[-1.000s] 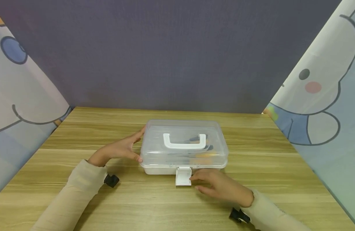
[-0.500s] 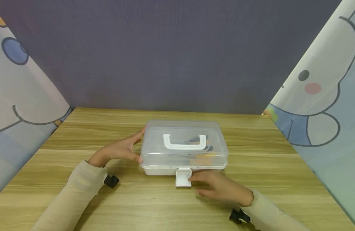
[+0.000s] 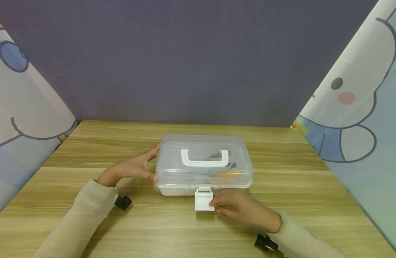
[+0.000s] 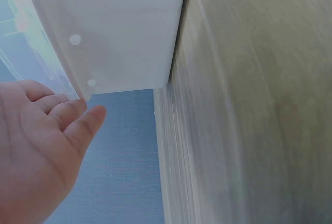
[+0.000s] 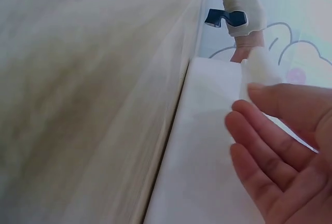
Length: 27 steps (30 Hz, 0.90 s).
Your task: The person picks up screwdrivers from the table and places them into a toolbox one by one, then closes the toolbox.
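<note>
A plastic storage box [image 3: 205, 177] with a clear lid and white base sits on the wooden table, lid down. Its white front latch [image 3: 203, 200] sticks out toward me. My left hand [image 3: 133, 168] rests against the box's left side, fingers spread, thumb at the front corner; in the left wrist view its fingertips meet the lid's rim. My right hand [image 3: 243, 208] touches the latch's right edge with a fingertip, its fingers loosely bent. The right wrist view shows the other fingers apart from the latch. Orange and dark items show blurrily through the lid.
A white carry handle [image 3: 204, 163] lies on the lid. Behind the wooden table [image 3: 152, 229] rises a dark grey panel [image 3: 191, 64]. Cartoon-printed curtains [image 3: 356, 114] hang at both sides. A black wrist device [image 3: 123, 202] is on each sleeve.
The latch has swung a little and looks longer in the head view. My right fingertip has moved slightly onto it and the thumb nearer. My left hand keeps its place on the box.
</note>
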Available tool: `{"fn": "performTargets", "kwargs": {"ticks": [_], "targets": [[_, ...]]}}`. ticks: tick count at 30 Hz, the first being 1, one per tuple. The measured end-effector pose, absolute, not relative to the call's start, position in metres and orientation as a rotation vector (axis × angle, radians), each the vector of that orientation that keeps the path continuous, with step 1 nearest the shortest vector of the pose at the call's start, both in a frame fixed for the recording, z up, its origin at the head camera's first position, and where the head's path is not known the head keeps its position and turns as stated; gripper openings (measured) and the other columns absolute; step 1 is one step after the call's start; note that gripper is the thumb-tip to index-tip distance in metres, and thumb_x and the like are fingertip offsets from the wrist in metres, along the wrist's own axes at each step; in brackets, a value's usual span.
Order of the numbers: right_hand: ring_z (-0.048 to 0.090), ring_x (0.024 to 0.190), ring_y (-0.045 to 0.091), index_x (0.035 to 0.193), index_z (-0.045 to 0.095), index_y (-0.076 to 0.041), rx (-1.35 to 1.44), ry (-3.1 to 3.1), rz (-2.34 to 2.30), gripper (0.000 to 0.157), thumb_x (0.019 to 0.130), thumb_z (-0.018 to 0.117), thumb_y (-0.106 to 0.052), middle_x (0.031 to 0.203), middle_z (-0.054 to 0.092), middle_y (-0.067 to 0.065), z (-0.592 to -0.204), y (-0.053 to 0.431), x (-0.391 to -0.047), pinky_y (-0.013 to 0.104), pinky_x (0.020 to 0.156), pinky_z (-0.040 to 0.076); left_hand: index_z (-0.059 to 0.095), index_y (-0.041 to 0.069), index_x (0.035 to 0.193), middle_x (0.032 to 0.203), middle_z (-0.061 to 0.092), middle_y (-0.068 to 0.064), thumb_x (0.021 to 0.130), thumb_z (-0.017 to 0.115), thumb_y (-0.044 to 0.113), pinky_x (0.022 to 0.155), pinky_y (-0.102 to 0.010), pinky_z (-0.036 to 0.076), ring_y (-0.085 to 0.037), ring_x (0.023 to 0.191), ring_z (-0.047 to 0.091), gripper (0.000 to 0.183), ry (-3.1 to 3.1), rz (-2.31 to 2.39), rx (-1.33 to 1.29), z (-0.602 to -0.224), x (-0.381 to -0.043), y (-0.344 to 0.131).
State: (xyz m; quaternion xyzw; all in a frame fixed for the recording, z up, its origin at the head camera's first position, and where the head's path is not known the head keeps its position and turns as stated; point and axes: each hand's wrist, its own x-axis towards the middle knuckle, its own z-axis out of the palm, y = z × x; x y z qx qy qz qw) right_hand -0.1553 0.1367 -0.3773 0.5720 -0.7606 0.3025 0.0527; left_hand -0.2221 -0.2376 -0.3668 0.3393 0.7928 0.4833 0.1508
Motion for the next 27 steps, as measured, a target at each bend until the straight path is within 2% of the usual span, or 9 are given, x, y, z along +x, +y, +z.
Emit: {"fn": "performTargets", "kwargs": {"ticks": [9,16,21,24,27], "targets": [[0.064,0.077,0.006,0.1,0.069,-0.006,1.656,-2.258,1.034,0.026,0.075,0.074,0.004,0.09,0.07,0.002,-0.373,0.132,-0.153,0.017,0.068,0.051,-0.009,0.025,0.151,0.157,-0.014,-0.011,0.069,0.083,0.042,0.107,-0.065,0.013,-0.035,0.141,-0.004,0.124,2.267,1.389,0.994,-0.366,-0.223,-0.238],[0.064,0.079,0.011,0.097,0.072,-0.005,1.549,-2.174,0.991,0.019,0.078,0.074,-0.003,0.089,0.07,0.003,-0.371,0.13,-0.153,0.013,0.07,0.049,-0.009,0.03,0.151,0.157,-0.015,-0.006,0.07,0.083,0.04,0.107,-0.065,0.012,-0.035,0.142,-0.005,0.123,2.251,1.387,0.998,-0.371,-0.225,-0.24],[0.065,0.077,0.014,0.088,0.075,-0.003,1.459,-2.119,1.007,0.008,0.082,0.071,-0.007,0.085,0.07,0.003,-0.372,0.128,-0.153,0.014,0.069,0.05,-0.01,0.028,0.151,0.156,-0.016,-0.007,0.071,0.082,0.039,0.107,-0.065,0.012,-0.034,0.142,-0.008,0.122,2.252,1.378,1.037,-0.373,-0.226,-0.24],[0.067,0.077,0.015,0.086,0.075,-0.004,1.406,-2.115,0.987,0.012,0.087,0.067,-0.013,0.084,0.071,0.003,-0.371,0.126,-0.152,0.017,0.072,0.052,-0.01,0.028,0.151,0.157,-0.015,-0.008,0.071,0.082,0.038,0.107,-0.066,0.012,-0.036,0.142,-0.006,0.122,2.251,1.383,1.025,-0.371,-0.226,-0.24],[0.068,0.077,0.016,0.086,0.074,-0.004,1.345,-2.132,0.973,0.012,0.087,0.067,-0.015,0.084,0.072,0.004,-0.369,0.125,-0.15,0.016,0.07,0.052,-0.009,0.031,0.151,0.157,-0.015,-0.007,0.071,0.083,0.036,0.107,-0.066,0.012,-0.039,0.141,-0.001,0.122,2.24,1.393,0.988,-0.371,-0.225,-0.239]]}}
